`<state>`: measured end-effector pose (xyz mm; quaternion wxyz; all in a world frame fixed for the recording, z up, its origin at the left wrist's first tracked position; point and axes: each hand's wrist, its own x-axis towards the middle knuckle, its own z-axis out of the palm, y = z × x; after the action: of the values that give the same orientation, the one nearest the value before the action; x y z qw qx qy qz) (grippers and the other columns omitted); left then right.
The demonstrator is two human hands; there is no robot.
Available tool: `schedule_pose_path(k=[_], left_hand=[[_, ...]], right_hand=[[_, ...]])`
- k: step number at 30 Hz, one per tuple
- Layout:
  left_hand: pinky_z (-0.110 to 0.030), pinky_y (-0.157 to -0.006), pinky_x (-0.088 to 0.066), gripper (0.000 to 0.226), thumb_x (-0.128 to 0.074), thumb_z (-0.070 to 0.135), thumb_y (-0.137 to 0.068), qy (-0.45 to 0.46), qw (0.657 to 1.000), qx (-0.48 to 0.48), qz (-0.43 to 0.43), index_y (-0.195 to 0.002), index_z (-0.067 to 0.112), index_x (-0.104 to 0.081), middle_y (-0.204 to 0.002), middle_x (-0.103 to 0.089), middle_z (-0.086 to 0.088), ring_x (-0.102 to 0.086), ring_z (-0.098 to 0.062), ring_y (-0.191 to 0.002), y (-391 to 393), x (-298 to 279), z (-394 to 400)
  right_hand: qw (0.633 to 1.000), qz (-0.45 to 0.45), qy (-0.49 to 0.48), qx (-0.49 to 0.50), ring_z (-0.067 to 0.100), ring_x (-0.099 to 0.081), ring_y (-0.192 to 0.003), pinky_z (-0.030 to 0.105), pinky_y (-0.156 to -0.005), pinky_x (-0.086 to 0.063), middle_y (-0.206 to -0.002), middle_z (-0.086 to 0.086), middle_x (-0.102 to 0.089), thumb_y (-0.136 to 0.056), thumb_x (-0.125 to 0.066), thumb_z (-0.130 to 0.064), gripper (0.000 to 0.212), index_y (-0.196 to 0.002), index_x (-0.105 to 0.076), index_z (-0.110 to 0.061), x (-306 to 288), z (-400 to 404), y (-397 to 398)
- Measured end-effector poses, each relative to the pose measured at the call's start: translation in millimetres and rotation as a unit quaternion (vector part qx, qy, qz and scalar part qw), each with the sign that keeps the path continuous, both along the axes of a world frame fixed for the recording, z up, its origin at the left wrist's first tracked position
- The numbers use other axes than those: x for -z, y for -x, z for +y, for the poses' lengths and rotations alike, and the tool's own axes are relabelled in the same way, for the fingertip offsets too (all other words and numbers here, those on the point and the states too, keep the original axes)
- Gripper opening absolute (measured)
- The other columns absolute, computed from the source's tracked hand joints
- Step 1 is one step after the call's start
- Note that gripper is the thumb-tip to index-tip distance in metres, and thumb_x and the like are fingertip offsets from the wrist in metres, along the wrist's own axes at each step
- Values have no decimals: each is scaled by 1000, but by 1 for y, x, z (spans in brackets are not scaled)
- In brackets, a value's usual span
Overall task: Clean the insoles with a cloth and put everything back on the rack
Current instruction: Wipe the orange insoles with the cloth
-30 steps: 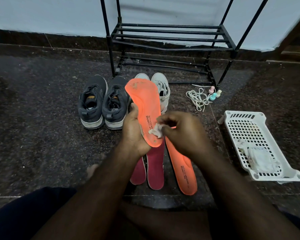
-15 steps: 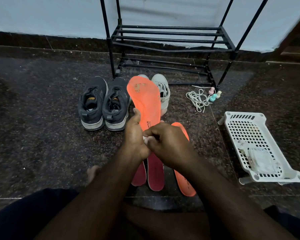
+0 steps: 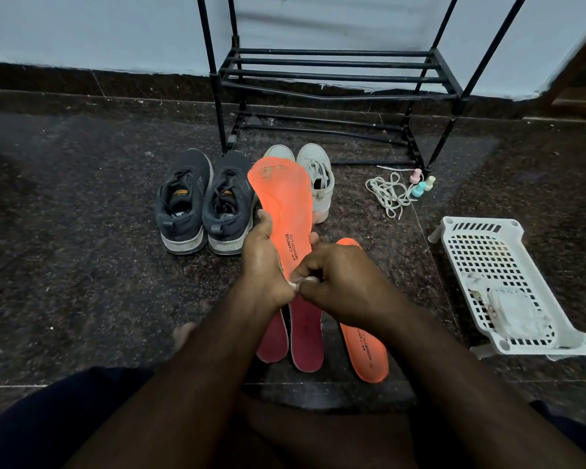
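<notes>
1. The left hand (image 3: 263, 265) gripped the orange insole (image 3: 282, 211) at its heel, toe raised above the floor.
2. The right hand (image 3: 339, 282) pinched a white cloth (image 3: 296, 284) against that heel.
3. The insole looked light and bendy, so it was probably best held by its edges.

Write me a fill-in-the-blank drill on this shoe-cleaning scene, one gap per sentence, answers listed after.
1. The left hand holds up an insole coloured ____.
2. The right hand pinches a small white ____ against that insole's heel end.
3. The number of maroon insoles lying on the floor is ____.
4. The white basket lies to the ____ of the loose laces.

Missing words: orange; cloth; two; right
</notes>
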<state>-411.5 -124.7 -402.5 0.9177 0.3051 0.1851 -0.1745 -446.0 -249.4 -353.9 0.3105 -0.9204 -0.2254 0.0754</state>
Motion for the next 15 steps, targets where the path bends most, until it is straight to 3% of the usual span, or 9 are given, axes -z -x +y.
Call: schedule_pose_path(k=[4, 6, 8, 11, 13, 15], left_hand=[[-40, -87, -46, 88, -24, 71, -97, 23, 999, 28, -13, -105, 0, -76, -107, -68, -15, -68, -27, -86, 2, 1, 1], [-41, -94, -47, 84, -25, 69, -98, 9, 1000, 21, -7, -119, 0, -67, -116, -70, -16, -68, -27, -93, 1, 2, -2], [-39, -91, -48, 82, -26, 70, -98, 4, 1000, 5, 4, -124, 3, -65, -120, -69, -12, -64, -23, -87, 1, 1, -2], [-38, -78, -47, 86, -24, 71, -97, 38, 999, 12, -7, -129, 0, -61, -101, -65, -13, -62, -22, -71, 0, 0, 1], [-40, -77, -51, 89, -22, 71, -97, 42, 999, 17, -17, -137, -1, -56, -100, -63, -14, -61, -24, -72, 1, 0, 3], [-45, -84, -56, 87, -22, 69, -98, 42, 999, 14, -28, -139, -1, -53, -107, -65, -17, -64, -28, -83, 1, -1, 1]], right_hand=[[995, -54, -54, 71, 8, -59, -83, 21, -77, -44, -87, -1, -71, -78, -66, -7, 15, -86, -77, -14, -1, 2, -2], [995, -47, -68, 56, 6, -60, -85, 19, -77, -44, -88, -3, -71, -79, -67, -7, 17, -88, -77, -17, 3, 9, 1], [997, -8, -60, 36, 3, -62, -82, 19, -76, -46, -86, -6, -73, -77, -69, -8, 17, -87, -78, -18, 5, 7, 3], [999, 38, -21, 33, -2, -62, -73, 15, -64, -42, -78, -9, -74, -74, -71, -9, 13, -78, -79, -18, 3, -4, -2], [997, 27, -28, 69, -9, -59, -71, 10, -65, -41, -81, -9, -74, -75, -70, -7, 14, -79, -78, -18, 2, -10, -7], [988, -10, -80, 132, -7, -63, -78, 15, -73, -48, -87, -9, -74, -78, -71, -8, 14, -83, -78, -19, 1, -12, -12]])
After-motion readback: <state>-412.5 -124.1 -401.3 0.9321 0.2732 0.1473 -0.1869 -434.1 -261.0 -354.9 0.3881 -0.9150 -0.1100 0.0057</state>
